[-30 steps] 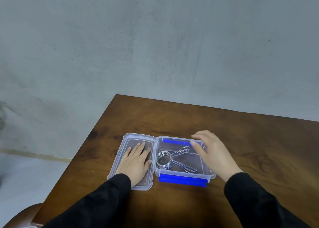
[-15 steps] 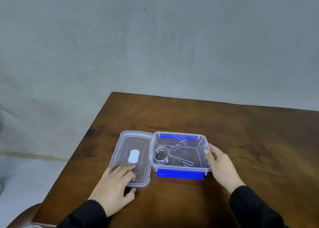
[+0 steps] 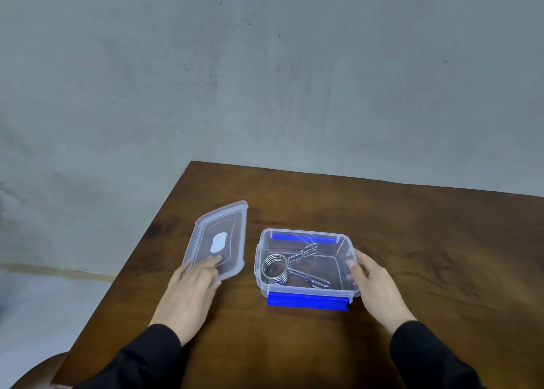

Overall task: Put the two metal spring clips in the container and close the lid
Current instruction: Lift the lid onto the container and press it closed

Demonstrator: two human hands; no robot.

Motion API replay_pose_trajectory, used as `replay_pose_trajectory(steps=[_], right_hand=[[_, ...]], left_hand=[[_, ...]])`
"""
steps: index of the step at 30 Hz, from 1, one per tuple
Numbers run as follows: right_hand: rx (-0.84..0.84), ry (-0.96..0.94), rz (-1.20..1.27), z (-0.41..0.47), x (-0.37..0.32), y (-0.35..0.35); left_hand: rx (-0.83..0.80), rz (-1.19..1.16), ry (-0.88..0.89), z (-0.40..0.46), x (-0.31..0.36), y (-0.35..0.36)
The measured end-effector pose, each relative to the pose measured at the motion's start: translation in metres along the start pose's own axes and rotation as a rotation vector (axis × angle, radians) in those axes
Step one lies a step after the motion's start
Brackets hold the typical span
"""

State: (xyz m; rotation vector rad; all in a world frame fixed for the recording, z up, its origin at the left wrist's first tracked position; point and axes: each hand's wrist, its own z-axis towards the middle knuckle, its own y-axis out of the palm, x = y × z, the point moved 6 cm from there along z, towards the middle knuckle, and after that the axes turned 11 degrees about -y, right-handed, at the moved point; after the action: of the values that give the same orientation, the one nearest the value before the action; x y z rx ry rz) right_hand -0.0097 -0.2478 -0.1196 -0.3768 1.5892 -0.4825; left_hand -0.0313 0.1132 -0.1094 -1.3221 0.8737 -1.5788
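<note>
A clear plastic container (image 3: 350,293) with blue latches stands open on the brown wooden table (image 3: 412,241). Inside it lie the metal spring clips (image 3: 276,269), stacked coils with handles reaching right. My right hand (image 3: 372,281) rests against the container's right wall, thumb on the rim. The clear lid (image 3: 232,226), marked with a white patch, is tilted up off the table left of the container. My left hand (image 3: 191,291) grips the lid's near edge, fingers over it and thumb under it.
The table's left edge (image 3: 126,265) runs diagonally just left of the lid, with the floor below. A grey wall stands behind the table's far edge. A rounded brown chair part (image 3: 35,371) shows at the bottom left.
My left hand slid off the flat lid to its near edge and lifted it, tilted and away from the container. My right hand moved from above the container to its right wall.
</note>
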Motion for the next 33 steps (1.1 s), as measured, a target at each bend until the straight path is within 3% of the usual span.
replay_pose_trajectory(steps=[4,9,12,16,19,25,29,33], right_hand=[[0.014,-0.005,-0.016,-0.001,-0.002,-0.001],[0.245,-0.176,-0.013,-0.007,-0.042,-0.027],[0.168,-0.226,0.145,-0.006,-0.068,-0.028],[0.101,-0.216,0.131,-0.007,-0.083,-0.027],[0.157,-0.134,0.139,-0.007,-0.074,-0.031],[0.111,-0.059,0.195,-0.009,-0.062,-0.033],[0.135,-0.047,0.207,-0.011,-0.054,-0.035],[0.179,-0.047,0.084,-0.009,-0.045,-0.035]], left_hand=[[0.063,-0.287,-0.239,0.008,0.005,-0.040],[0.173,-0.709,-0.209,0.025,0.047,-0.085],[0.040,-1.087,-0.149,0.035,0.084,-0.090],[-0.139,-1.263,-0.330,0.041,0.112,-0.067],[-0.106,-1.300,-0.572,0.041,0.101,-0.044],[-0.179,-1.380,-0.777,0.042,0.101,-0.013],[-0.145,-1.295,-0.788,0.046,0.100,-0.004],[-0.109,-1.070,-0.625,0.051,0.100,-0.004]])
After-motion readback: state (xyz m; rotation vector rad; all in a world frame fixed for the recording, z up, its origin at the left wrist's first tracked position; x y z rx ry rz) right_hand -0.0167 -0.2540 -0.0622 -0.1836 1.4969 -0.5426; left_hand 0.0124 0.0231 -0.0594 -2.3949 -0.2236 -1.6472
